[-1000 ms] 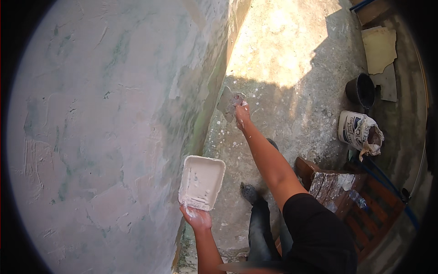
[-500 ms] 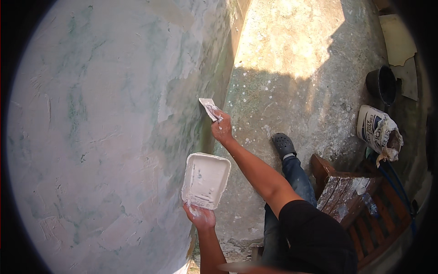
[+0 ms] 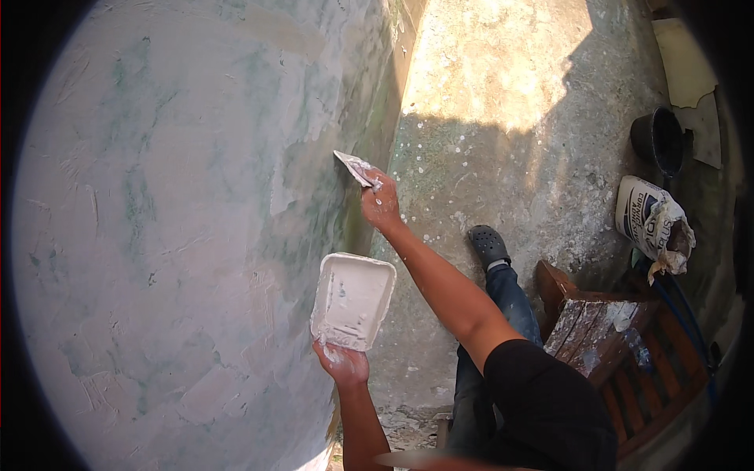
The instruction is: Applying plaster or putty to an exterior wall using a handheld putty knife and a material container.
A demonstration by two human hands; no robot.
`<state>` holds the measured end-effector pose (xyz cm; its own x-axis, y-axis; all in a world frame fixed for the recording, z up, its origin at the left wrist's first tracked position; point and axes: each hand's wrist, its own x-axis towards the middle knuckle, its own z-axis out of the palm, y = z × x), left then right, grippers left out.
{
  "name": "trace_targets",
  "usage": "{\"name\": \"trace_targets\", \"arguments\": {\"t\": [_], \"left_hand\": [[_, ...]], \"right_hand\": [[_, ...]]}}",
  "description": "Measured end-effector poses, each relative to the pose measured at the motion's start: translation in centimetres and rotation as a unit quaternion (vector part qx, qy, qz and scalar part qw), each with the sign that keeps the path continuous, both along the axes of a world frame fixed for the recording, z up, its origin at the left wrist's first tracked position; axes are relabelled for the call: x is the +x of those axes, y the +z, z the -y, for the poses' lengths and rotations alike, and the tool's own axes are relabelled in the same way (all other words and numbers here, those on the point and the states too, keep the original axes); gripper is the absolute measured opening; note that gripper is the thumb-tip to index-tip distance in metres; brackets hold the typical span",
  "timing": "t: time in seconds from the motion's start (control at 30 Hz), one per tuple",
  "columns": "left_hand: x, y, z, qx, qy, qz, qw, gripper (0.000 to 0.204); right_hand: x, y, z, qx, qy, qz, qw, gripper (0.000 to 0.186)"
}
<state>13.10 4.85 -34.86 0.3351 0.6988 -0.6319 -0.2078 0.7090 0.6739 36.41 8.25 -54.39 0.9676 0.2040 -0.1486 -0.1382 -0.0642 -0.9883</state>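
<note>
My right hand [image 3: 380, 202] is closed round a putty knife [image 3: 356, 167] smeared with white paste. Its flat blade points up and left, close to the wall [image 3: 196, 235]; whether it touches cannot be made out. Lower down, my left hand [image 3: 343, 364] grips the near edge of a white rectangular tray [image 3: 380, 302], tilted so its inside faces me. White paste coats the tray, with a few grey streaks in it. Both hands carry white smears. Patches of white and grey skim coat cover the greenish wall on the left.
A wooden bench [image 3: 597, 330] splashed with white stands at the right, near my leg. Beyond it are an opened white bag [image 3: 652, 220], a black bucket [image 3: 660, 143] and pale boards [image 3: 687, 63]. White spots speckle the concrete floor [image 3: 471, 173].
The putty knife in my right hand has moved slightly up and left, and its blade has turned more edge-on. My left hand has raised the tray a little.
</note>
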Motion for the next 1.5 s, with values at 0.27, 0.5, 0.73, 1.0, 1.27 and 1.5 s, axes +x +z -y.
{"name": "trace_targets", "arguments": {"t": [0.27, 0.5, 0.73, 1.0, 1.27, 1.5], "left_hand": [[-0.4, 0.4, -1.5, 0.014, 0.009, -0.011, 1.000, 0.056], [2.0, -3.0, -0.1, -0.010, 0.043, 0.019, 0.999, 0.055], [3.9, -3.7, -0.4, -0.033, 0.074, 0.012, 0.997, 0.054], [5.7, -3.8, -0.4, -0.015, 0.062, 0.029, 0.998, 0.053], [3.0, -4.3, 0.2, -0.016, 0.065, 0.026, 0.997, 0.052], [1.6, -3.8, -0.1, -0.022, 0.040, -0.001, 0.999, 0.053]], "right_hand": [[-3.8, 0.5, 2.8, 0.057, 0.243, -0.016, 0.968, 0.030], [7.4, -3.0, 0.2, 0.048, -0.069, -0.144, 0.986, 0.027], [-5.8, -5.5, 0.3, -0.024, -0.017, 0.201, 0.979, 0.021], [10.2, -5.5, 2.8, -0.051, -0.003, -0.032, 0.998, 0.030], [8.8, -5.7, -1.5, -0.069, -0.071, 0.072, 0.992, 0.037], [-3.4, -5.7, 2.2, -0.014, 0.037, 0.111, 0.993, 0.035]]}}
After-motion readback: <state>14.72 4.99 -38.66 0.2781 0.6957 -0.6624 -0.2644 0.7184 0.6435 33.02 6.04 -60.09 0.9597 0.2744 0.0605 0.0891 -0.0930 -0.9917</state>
